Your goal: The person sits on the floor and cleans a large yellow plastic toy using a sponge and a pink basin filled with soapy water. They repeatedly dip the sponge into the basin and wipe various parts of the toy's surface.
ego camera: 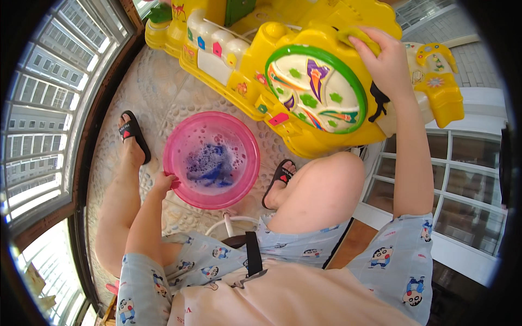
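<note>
A pink plastic basin (pixel 253 163) stands on the floor between my feet, holding sudsy water and a soaked blue cloth (pixel 218 169). My left hand (pixel 165 182) grips the basin's left rim. Beyond it is a large yellow plastic children's toy (pixel 326 144), with a green-rimmed oval panel (pixel 308 100) bearing flowers and coloured shapes. At the top of this panel's surround, my right hand (pixel 385 53) presses a yellow-green cloth (pixel 365 38) against the toy. Part of the cloth is hidden under the fingers.
Pebble-patterned tiles (pixel 163 87) cover the floor. A barred window (pixel 45 102) runs along the left, and a white-framed glazed door or window (pixel 444 183) is at right. My slippered left foot (pixel 130 136) and right foot (pixel 281 179) flank the basin. A white tubular frame (pixel 228 224) shows below it.
</note>
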